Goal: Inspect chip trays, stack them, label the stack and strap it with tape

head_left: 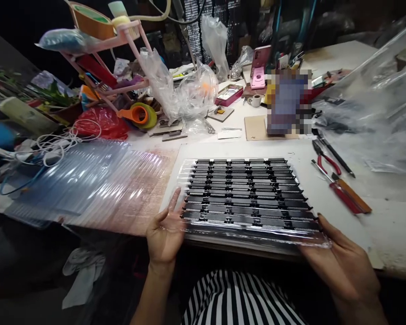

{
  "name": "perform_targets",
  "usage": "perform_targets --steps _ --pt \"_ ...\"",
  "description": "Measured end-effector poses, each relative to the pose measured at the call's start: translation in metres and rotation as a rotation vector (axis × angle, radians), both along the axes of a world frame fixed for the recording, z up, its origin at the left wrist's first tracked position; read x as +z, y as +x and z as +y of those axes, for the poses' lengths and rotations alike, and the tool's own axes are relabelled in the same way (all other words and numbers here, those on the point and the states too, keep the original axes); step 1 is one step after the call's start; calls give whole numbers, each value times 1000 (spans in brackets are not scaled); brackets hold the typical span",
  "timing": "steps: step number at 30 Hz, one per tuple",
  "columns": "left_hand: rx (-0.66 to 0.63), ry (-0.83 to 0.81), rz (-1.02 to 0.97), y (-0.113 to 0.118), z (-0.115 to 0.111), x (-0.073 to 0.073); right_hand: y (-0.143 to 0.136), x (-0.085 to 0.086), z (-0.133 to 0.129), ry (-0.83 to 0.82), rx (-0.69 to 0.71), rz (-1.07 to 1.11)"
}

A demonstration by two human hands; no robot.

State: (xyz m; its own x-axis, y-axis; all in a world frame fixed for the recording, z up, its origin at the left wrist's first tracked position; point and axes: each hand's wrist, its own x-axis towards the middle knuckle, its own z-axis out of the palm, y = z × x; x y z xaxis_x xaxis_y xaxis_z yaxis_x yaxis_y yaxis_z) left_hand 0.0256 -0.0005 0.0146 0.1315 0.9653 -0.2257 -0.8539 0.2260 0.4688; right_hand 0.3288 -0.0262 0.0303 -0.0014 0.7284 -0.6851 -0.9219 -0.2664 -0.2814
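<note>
A clear plastic tray (257, 235) with rows of black multi-pin parts, like electronic chips or connectors (240, 194), is held level at the front edge of the table. My left hand (165, 232) grips its left edge, thumb above and fingers showing through the clear plastic beneath. At the right front corner my right hand (341, 257) holds the tray, its thumb on the side and the other fingers partly hidden below. Under the tray lies a white board (203, 151).
Empty-looking ribbed clear trays (98, 176) lie stacked at left. Red-handled pliers (326, 158), a black pen-like tool (338, 155) and a red-and-orange tool (352, 194) lie at right. Behind are a pink rack (122, 34), an orange tape dispenser (138, 115), plastic bags (189, 95) and a phone (260, 61).
</note>
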Motion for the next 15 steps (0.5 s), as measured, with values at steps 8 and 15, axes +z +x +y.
perform_targets --steps 8,15 --pt "67 9 87 7 -4 -1 -8 0 2 81 4 73" --pt "87 2 96 9 -4 -1 -8 -1 1 76 -17 67"
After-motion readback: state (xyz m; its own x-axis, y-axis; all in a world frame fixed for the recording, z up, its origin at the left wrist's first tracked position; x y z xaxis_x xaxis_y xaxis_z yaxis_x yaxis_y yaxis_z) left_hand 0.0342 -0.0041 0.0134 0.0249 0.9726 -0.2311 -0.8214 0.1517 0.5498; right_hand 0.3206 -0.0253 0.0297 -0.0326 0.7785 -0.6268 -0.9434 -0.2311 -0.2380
